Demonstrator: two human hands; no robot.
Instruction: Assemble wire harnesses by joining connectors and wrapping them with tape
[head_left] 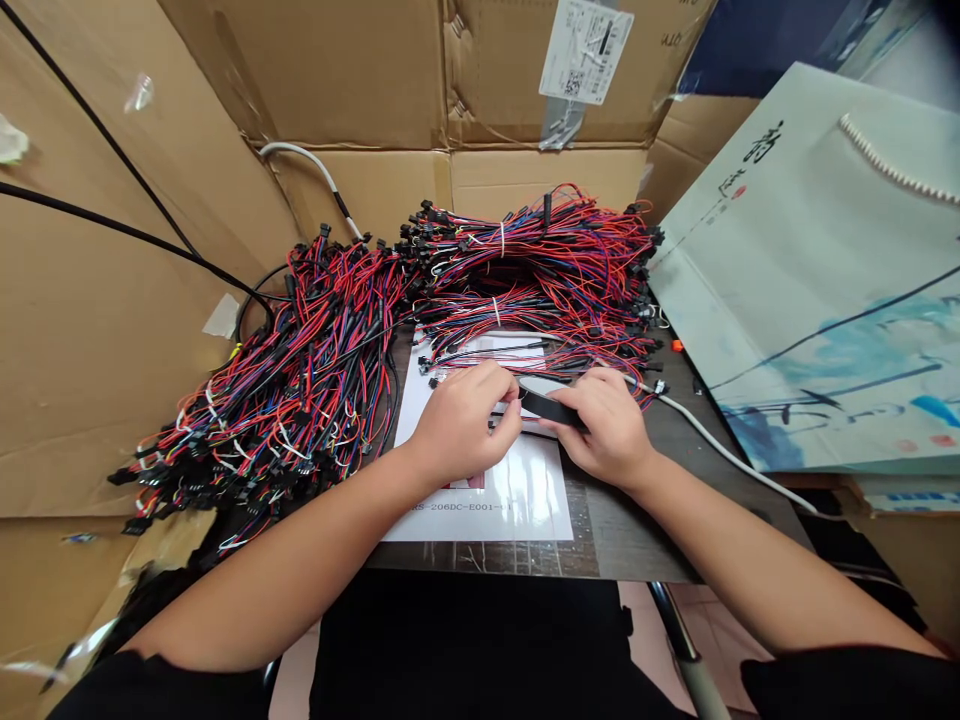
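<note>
A roll of black tape (555, 407) is gripped by my right hand (611, 428), with its thumb and fingers closed round the right side. At the roll's left edge, my left hand (469, 420) pinches the tape with thumb and forefinger; whether a loose end is between the fingertips I cannot tell. Both hands are above a white printed sheet (525, 500) lying on the dark table (637, 530). Just beyond them lies a bundle of red, blue and black wire harnesses (525, 350) with black connectors.
Larger piles of wire harnesses stand at the back (540, 235) and on the left (322, 340). A pale paper bag (817, 290) leans in from the right. Cardboard walls (337, 70) enclose the table. A white cable (720, 440) runs along the right side.
</note>
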